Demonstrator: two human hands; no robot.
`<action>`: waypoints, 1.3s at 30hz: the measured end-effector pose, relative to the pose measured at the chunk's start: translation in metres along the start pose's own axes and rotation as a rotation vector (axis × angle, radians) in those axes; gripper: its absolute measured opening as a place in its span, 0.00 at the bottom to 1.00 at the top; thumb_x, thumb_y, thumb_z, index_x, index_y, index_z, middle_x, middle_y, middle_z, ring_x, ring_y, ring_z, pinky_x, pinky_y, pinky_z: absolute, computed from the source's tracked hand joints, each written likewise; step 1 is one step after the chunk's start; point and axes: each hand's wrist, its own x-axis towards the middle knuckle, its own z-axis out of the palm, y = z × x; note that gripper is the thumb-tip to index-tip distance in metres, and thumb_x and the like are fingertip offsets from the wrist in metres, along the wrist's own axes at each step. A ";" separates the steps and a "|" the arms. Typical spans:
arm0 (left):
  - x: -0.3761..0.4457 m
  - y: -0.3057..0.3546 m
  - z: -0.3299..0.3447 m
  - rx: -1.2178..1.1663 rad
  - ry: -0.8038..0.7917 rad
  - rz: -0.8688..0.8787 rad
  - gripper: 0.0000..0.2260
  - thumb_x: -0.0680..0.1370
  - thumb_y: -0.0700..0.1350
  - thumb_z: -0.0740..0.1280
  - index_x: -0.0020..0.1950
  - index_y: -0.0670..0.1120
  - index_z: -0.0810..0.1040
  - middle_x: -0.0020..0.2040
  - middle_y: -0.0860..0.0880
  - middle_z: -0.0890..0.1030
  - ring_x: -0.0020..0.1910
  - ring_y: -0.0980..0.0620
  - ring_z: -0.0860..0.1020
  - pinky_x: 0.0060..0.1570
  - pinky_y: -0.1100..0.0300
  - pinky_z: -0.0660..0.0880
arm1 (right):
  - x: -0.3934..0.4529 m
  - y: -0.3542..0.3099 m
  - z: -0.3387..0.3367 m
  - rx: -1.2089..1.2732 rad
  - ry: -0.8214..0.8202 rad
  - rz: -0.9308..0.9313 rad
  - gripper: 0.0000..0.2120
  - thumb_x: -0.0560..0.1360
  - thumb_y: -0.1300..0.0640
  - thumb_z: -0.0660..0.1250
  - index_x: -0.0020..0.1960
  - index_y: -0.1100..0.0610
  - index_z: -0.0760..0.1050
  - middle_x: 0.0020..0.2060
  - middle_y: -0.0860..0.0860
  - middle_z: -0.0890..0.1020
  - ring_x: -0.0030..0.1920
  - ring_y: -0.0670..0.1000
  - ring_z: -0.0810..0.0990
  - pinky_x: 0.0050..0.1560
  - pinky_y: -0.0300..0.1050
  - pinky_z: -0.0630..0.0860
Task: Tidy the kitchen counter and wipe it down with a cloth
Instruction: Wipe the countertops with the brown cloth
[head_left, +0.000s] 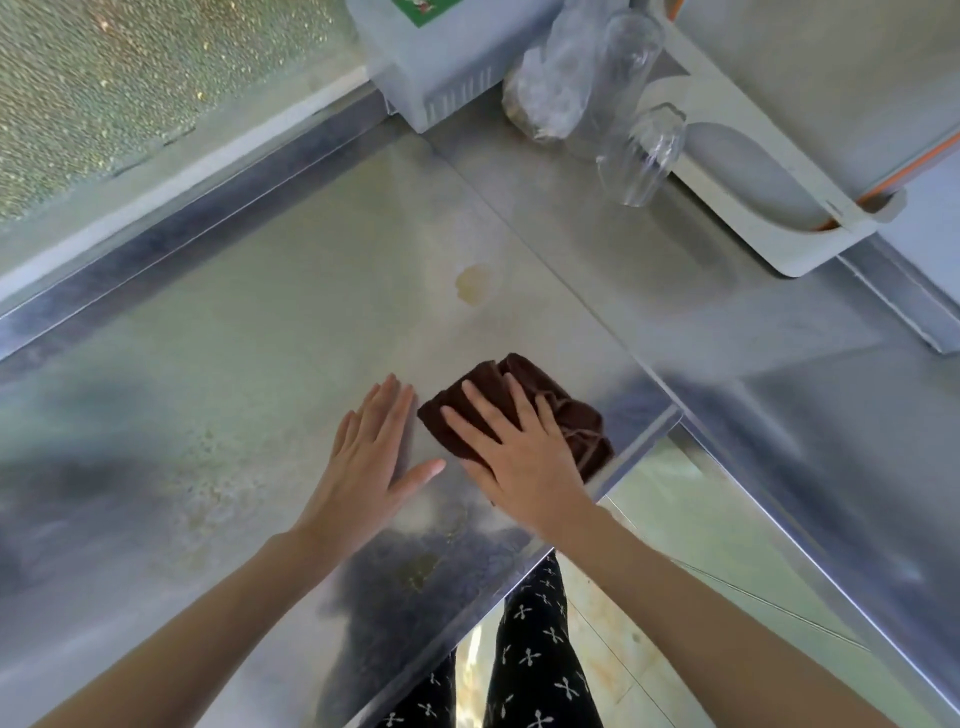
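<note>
A crumpled dark brown cloth (540, 400) lies on the stainless steel counter (234, 395) near its inner corner. My right hand (519, 457) lies flat on the cloth, fingers spread and straight, pressing it down. My left hand (374, 457) rests flat on the bare steel just left of the cloth, fingers straight and together. A yellowish stain (472, 282) marks the counter a little beyond the cloth. Another smudge (418, 569) sits near the front edge between my forearms.
At the back stand a white appliance (441, 67), a crumpled clear plastic bag (556, 88) and two clear glass bottles (641, 156). A white cutting board (769, 208) lies at the right. A textured window (130, 93) borders the back left. The counter edge drops to the floor below.
</note>
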 end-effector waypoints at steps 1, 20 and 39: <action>0.003 0.000 -0.001 -0.001 0.004 0.003 0.41 0.70 0.70 0.46 0.76 0.46 0.47 0.77 0.47 0.47 0.74 0.54 0.43 0.73 0.54 0.45 | 0.005 0.009 -0.001 0.001 0.002 -0.001 0.25 0.76 0.43 0.57 0.72 0.44 0.61 0.72 0.49 0.66 0.69 0.63 0.67 0.63 0.62 0.69; 0.065 0.018 -0.008 0.216 0.000 -0.219 0.48 0.64 0.75 0.47 0.75 0.49 0.38 0.75 0.47 0.37 0.73 0.45 0.36 0.71 0.45 0.42 | 0.046 0.101 -0.031 -0.060 -0.036 -0.106 0.22 0.78 0.43 0.51 0.72 0.44 0.62 0.72 0.47 0.66 0.69 0.64 0.66 0.60 0.67 0.68; 0.086 0.021 -0.014 0.135 -0.175 -0.376 0.54 0.56 0.80 0.42 0.66 0.48 0.22 0.69 0.51 0.24 0.70 0.48 0.27 0.70 0.47 0.36 | 0.089 0.099 -0.036 -0.065 -0.093 -0.497 0.23 0.78 0.39 0.50 0.71 0.39 0.61 0.74 0.45 0.62 0.72 0.68 0.58 0.62 0.76 0.57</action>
